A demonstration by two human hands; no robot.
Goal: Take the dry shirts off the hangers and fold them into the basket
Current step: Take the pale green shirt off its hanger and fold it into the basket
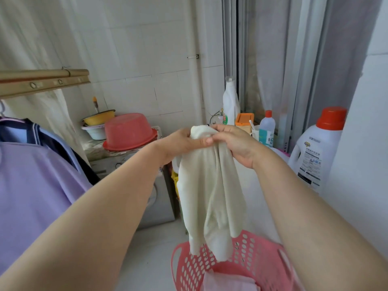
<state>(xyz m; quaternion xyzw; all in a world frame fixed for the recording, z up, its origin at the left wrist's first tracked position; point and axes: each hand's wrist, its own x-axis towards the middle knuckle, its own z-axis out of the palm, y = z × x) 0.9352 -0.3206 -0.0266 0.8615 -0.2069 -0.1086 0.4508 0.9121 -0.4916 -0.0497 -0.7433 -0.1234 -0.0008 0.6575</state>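
Observation:
A cream shirt [210, 190] hangs in front of me, bunched at the top and dangling down over the pink perforated basket [247, 255]. My left hand [182, 143] grips its top fold from the left. My right hand [235, 141] pinches the same fold from the right, fingers curled over the cloth. A pink folded garment [228, 282] lies inside the basket. At the left, a lilac shirt [35, 185] and a dark blue striped shirt [27, 131] hang from a brass drying rail [44, 80].
A washing machine [155, 198] stands behind my left arm, with an upturned red basin [128, 131] and stacked bowls on it. Detergent bottles [317, 148] line the ledge at the right, beside the sliding door frame. White tiled wall lies behind.

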